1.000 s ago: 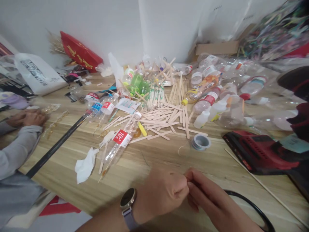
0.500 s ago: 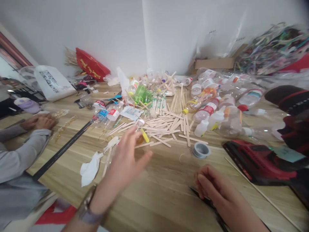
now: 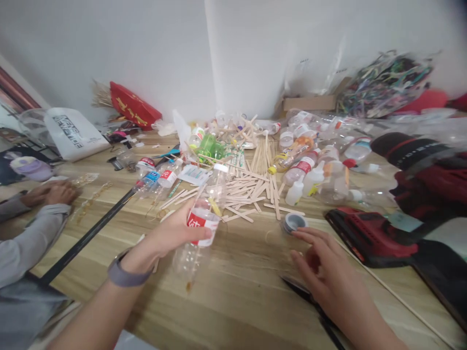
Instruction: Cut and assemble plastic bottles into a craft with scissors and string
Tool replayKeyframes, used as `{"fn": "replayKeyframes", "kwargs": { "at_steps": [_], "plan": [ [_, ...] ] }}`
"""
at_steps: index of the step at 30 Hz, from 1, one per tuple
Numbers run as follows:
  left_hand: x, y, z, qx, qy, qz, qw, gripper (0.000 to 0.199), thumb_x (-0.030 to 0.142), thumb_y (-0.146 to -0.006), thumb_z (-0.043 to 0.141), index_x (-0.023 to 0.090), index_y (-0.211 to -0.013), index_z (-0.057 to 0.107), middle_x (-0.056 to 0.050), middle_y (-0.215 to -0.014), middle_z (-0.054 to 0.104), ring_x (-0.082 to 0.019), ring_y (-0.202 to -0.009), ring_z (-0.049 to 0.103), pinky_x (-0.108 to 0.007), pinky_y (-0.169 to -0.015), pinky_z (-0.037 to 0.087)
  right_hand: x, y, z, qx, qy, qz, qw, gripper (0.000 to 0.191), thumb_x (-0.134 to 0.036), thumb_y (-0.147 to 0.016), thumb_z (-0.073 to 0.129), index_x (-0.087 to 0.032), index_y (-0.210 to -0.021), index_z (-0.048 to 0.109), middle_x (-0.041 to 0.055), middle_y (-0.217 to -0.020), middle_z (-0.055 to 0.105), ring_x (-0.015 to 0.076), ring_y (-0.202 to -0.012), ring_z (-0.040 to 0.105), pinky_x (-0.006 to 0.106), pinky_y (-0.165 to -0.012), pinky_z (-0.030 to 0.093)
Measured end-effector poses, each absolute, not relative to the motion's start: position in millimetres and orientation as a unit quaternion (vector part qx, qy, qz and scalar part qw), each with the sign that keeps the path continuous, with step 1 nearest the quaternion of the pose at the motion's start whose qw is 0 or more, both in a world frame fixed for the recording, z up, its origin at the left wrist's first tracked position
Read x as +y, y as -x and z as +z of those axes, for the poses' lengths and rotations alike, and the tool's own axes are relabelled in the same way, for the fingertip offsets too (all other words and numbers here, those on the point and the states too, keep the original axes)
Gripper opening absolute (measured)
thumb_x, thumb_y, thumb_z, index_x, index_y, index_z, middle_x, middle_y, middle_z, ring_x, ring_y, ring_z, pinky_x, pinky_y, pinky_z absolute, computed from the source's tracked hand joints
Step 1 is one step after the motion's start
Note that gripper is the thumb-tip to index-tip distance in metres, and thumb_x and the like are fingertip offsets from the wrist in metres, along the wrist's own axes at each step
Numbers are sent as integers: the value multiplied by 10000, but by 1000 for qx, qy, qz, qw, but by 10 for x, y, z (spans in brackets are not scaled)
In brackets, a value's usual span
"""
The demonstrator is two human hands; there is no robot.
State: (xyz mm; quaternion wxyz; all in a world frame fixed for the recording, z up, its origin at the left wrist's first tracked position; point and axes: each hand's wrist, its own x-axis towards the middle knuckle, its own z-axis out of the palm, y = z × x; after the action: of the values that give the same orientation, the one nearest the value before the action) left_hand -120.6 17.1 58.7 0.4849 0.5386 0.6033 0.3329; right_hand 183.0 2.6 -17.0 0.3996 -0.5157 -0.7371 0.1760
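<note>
Head view: we hold the clear bottle [image 3: 203, 219], red-and-white label [image 3: 209, 224], white cap [image 3: 221, 168], tilted, inward of the desk's [image 3: 248, 287] near edge, in our left grip [image 3: 175, 231]; right grip [image 3: 324, 272] parted, by the grey spool [image 3: 295, 222].

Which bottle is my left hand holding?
The white-capped clear bottle nearest you: your left hand grips its red-and-white label; no hand touches the similar bottle farther left.

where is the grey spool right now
In the head view, the grey spool sits right of centre, by the fingertips of the right hand, just below the wooden sticks and left of the red power tool.
</note>
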Motion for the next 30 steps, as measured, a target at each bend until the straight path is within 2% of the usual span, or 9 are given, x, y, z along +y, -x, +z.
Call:
{"fn": "replayKeyframes", "kwargs": {
  "at_steps": [2, 5, 8, 10, 12, 15, 19, 24, 30],
  "plan": [
    [83, 1020, 573, 540, -547, 329, 548, 715, 336, -599, 844, 254, -1211, 482, -15, -935, 654, -186, -814, 608, -273, -685, 466, -53, -1766, -144, -727, 488, 267, 401, 352, -375, -927, 497, -202, -1232, 527, 99, -1018, 589, 130, -584, 528, 322, -626, 490],
    [23, 757, 489, 460, -556, 311, 619, 728, 388, -598, 855, 272, -1212, 481, -20, -951, 646, -191, -834, 610, -271, -688, 464, -177, -1645, -89, -673, 422, 468, 387, 528, -460, -948, 494, -219, -1405, 386, 3, -754, 531, 148, -614, 501, 279, -587, 451],
    [20, 584, 411, 421, -575, 310, 629, 711, 469, -642, 822, 288, -1242, 486, -26, -1017, 641, -193, -879, 604, -273, -719, 465, -232, -1562, -36, -591, 327, 633, 378, 664, -575, -869, 592, -241, -1401, 378, 55, -962, 579, 139, -694, 510, 282, -638, 445],
    [25, 540, 375, 405, -585, 318, 627, 732, 540, -669, 781, 296, -1289, 480, -30, -1051, 638, -206, -912, 597, -281, -744, 465, -231, -1558, -16, -562, 312, 677, 360, 631, -619, -833, 615, -224, -1305, 476, 33, -887, 570, 132, -677, 493, 268, -622, 419],
    [27, 545, 337, 389, -581, 331, 634, 758, 572, -684, 755, 303, -1335, 476, -32, -1083, 637, -223, -963, 590, -297, -799, 463, -217, -1592, -11, -568, 346, 665, 339, 508, -652, -842, 575, -195, -1062, 598, -19, -688, 491, 123, -613, 444, 249, -575, 369],
    [35, 593, 259, 349, -539, 359, 677, 710, 561, -689, 760, 308, -1310, 527, -26, -1090, 638, -221, -975, 600, -317, -853, 462, -203, -1670, -13, -591, 392, 623, 329, 534, -702, -851, 502, -185, -756, 593, -25, -597, 442, 117, -566, 388, 247, -545, 328],
    [76, 655, 147, 274, -479, 357, 754, 655, 472, -635, 835, 301, -1211, 573, -23, -1017, 653, -211, -914, 643, -313, -783, 489, -213, -1729, 3, -552, 430, 626, 344, 524, -699, -822, 549, -193, -791, 678, -18, -587, 438, 121, -548, 367, 257, -532, 317],
    [116, 697, 99, 248, -498, 357, 750, 689, 436, -554, 885, 274, -1152, 586, -35, -1000, 632, -200, -873, 640, -294, -732, 496, -209, -1722, -11, -506, 489, 600, 382, 485, -665, -808, 604, -193, -771, 708, -4, -586, 456, 129, -572, 385, 265, -550, 314],
    [122, 617, 103, 199, -431, 361, 803, 695, 425, -522, 898, 260, -1108, 565, -108, -1343, 541, -190, -844, 679, -281, -687, 506, -153, -1717, -142, -535, 490, 595, 345, 453, -638, -844, 576, -202, -825, 699, -1, -603, 482, 131, -571, 422, 247, -522, 314]
  ]
}}
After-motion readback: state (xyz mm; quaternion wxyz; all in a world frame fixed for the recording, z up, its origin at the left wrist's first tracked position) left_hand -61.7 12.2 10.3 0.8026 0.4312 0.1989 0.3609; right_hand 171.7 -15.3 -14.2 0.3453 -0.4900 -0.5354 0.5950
